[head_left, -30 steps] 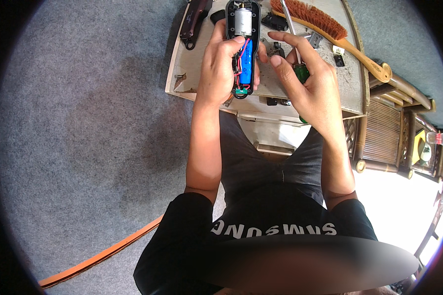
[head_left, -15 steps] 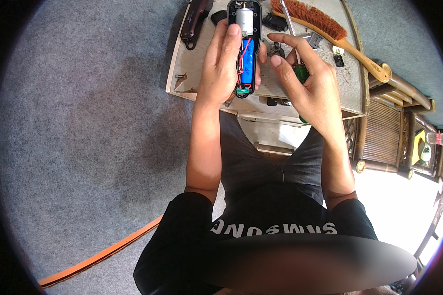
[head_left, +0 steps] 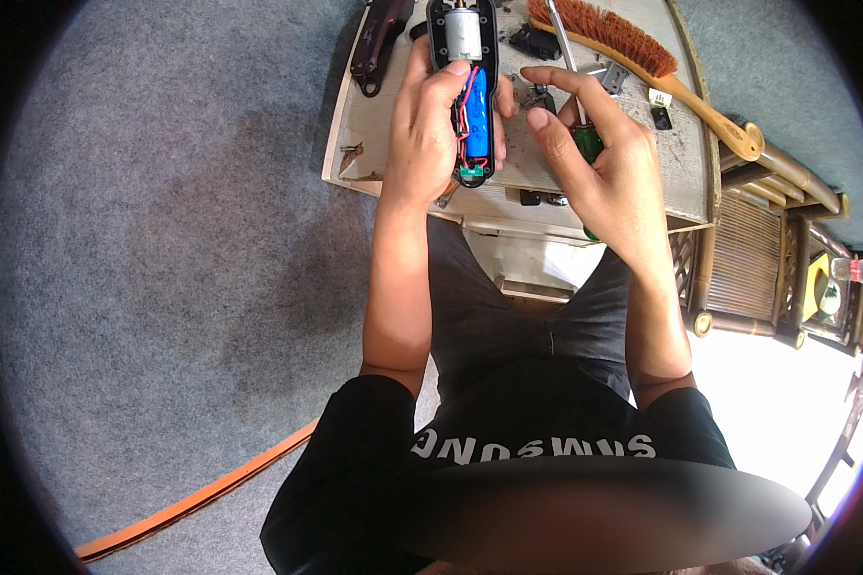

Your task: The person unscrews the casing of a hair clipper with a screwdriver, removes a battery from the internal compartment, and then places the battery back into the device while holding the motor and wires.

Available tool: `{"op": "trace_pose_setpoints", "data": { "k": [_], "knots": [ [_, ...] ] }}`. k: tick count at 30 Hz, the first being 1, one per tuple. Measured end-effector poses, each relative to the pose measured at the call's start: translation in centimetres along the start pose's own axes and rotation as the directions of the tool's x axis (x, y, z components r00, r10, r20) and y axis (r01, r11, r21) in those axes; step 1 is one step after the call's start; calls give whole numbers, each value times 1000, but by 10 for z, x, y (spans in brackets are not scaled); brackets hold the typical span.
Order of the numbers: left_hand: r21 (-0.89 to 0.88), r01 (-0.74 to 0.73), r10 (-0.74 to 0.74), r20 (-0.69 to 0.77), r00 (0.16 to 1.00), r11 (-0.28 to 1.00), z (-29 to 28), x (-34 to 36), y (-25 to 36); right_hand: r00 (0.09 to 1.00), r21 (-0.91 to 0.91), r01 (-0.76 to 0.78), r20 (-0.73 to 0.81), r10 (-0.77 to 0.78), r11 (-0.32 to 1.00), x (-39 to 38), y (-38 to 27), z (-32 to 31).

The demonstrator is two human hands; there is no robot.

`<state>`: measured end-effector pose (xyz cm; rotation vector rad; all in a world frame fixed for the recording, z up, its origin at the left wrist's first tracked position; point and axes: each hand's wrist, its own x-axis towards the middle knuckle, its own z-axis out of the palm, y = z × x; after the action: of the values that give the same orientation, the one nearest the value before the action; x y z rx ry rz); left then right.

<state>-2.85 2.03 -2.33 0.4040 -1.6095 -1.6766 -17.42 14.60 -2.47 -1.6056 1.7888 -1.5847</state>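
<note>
My left hand (head_left: 424, 139) is wrapped around an opened hair clipper (head_left: 491, 59), held upright above the table. Inside its black housing sit a silver motor (head_left: 463, 36), a blue cylindrical battery (head_left: 477, 115) and a small green circuit board (head_left: 471, 172). Red wires run alongside the battery. The left thumb rests at the battery's upper end. My right hand (head_left: 609, 172) grips a screwdriver (head_left: 586, 144) by its green handle, the metal shaft pointing away from me. Its thumb and forefinger are stretched toward the clipper without touching it.
A wooden brush (head_left: 633, 43) with reddish bristles lies along the right of the table (head_left: 686, 182). A second, dark clipper (head_left: 379, 43) lies at the far left. Black parts (head_left: 535, 42), a metal piece (head_left: 616, 79) and hair clippings are scattered about. A bamboo chair (head_left: 743, 259) stands at right.
The opened clipper has shifted slightly left and tipped a little in my left hand. The left thumb has slid down to the battery's top. My right hand has hardly moved.
</note>
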Motion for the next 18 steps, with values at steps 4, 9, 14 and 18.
{"op": "trace_pose_setpoints", "data": {
  "k": [4,9,14,18],
  "knots": [
    [-16,-2,2,-32,999,1000,-2,-1,-5,1000,9,-4,4,4,1000,0,0,0],
    [34,3,-3,-8,1000,999,-1,-3,-3,1000,11,6,-4,-6,1000,0,2,1],
    [23,11,-11,-12,1000,1000,2,-2,3,1000,-5,-14,7,14,1000,0,0,0],
    [29,10,-11,11,1000,1000,0,-1,3,1000,12,-14,-1,14,1000,0,2,1]
  ]
}}
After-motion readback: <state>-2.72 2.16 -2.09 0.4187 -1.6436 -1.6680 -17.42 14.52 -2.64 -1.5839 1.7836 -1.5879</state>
